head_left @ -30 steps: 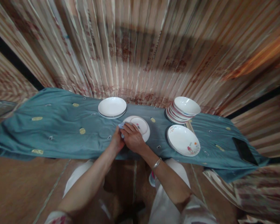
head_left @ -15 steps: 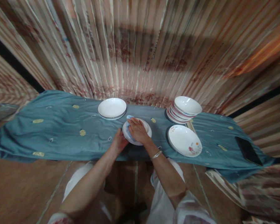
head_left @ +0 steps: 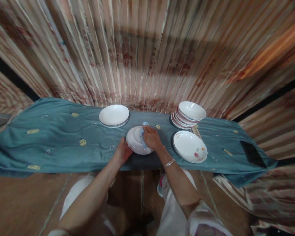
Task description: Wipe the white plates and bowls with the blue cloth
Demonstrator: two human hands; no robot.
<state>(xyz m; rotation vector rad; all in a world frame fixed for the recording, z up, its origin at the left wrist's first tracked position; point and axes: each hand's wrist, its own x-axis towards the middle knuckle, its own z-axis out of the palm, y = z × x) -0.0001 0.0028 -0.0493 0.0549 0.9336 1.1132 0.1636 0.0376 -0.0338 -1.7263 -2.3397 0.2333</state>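
Note:
A white bowl is held over the table's front part, tilted with its underside and foot ring facing up. My left hand grips its left rim, the fingers partly hidden beneath it. Pressed on the right of that underside is a light blue cloth, under my right hand. Some of the cloth sticks out past the fingertips. To the right lies a stack of white plates with a flower pattern.
White plates are stacked at the back, left of centre. A stack of bowls with reddish bands stands at the back right. A dark phone lies near the right end of the teal tablecloth. A pleated curtain hangs behind.
The bowl has tipped, so its outer side shows more. My right hand and the cloth have moved right across its underside. The whole view has shifted slightly.

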